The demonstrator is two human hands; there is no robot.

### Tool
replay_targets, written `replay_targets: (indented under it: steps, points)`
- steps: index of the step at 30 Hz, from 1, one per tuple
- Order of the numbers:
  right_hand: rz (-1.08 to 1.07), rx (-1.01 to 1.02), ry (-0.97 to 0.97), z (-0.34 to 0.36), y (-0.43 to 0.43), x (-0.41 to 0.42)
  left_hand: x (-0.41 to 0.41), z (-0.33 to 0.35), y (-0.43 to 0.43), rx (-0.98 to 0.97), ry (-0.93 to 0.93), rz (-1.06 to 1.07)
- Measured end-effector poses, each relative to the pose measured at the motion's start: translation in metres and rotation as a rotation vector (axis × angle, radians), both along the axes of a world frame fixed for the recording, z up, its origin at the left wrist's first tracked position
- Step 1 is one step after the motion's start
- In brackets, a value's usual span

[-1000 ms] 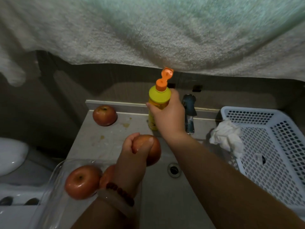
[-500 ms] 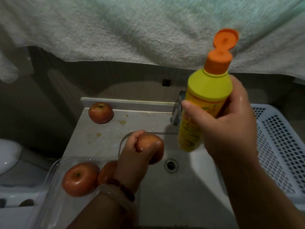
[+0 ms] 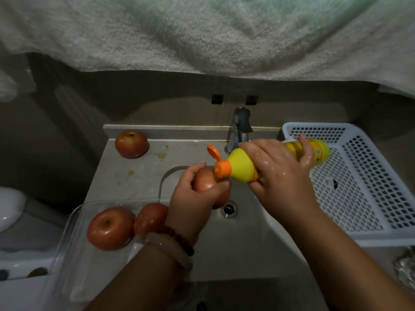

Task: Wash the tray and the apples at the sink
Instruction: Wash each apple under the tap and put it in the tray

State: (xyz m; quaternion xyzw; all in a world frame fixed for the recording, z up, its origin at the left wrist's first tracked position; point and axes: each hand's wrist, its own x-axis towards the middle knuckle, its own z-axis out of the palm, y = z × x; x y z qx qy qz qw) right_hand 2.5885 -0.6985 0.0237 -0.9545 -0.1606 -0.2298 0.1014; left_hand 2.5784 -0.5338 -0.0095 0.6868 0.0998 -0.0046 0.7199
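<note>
apple [image 3: 203, 181] in left hand [image 3: 190, 203], tipped yellow bottle [image 3: 247, 168] in right hand [image 3: 280, 173], over stained sink [image 3: 247, 232]

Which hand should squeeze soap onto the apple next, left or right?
Right. The right hand already grips the soap bottle, tipped with its open cap beside the apple, which the left hand holds over the sink.
</note>
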Motion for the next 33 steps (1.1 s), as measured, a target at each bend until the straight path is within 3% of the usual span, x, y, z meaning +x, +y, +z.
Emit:
replay_targets:
  steps: [33]
  points:
    - [-0.02,-0.131,-0.17,0.0,-0.006,-0.003,-0.011,0.0,0.008,0.252,-0.048,-0.124]
